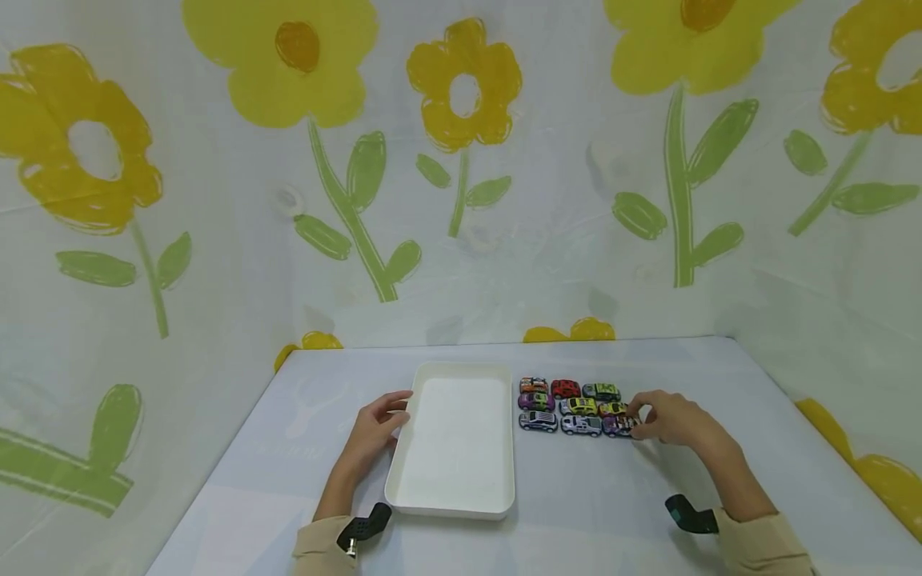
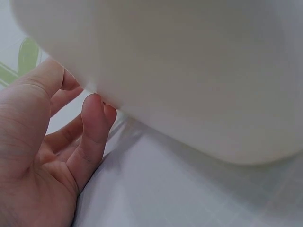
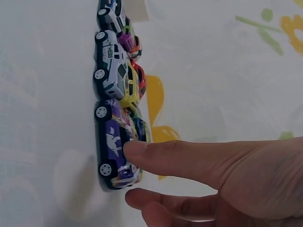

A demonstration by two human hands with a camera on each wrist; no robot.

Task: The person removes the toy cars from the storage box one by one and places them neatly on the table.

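Observation:
A white rectangular tray (image 1: 455, 440) lies on the table with nothing in it. My left hand (image 1: 376, 422) holds the tray's left rim, its fingers curled at the edge; in the left wrist view the tray wall (image 2: 189, 85) hides some fingertips. To the tray's right, several small toy cars stand in three rows. My right hand (image 1: 670, 418) is at the right end of the near row, where thumb and fingers grip a purple toy car (image 3: 111, 137). The thumb lies on its upper side; the index fingertip is hidden in the right wrist view.
Next to the purple car stands a white toy car (image 1: 580, 426), with a silver one (image 1: 538, 421) further left. Behind are yellow (image 1: 579, 406), purple-green (image 1: 536, 401), red (image 1: 565, 389), orange (image 1: 534, 386) and green (image 1: 602, 391) cars. A flower-patterned curtain (image 1: 533, 264) surrounds the white table (image 1: 591, 504).

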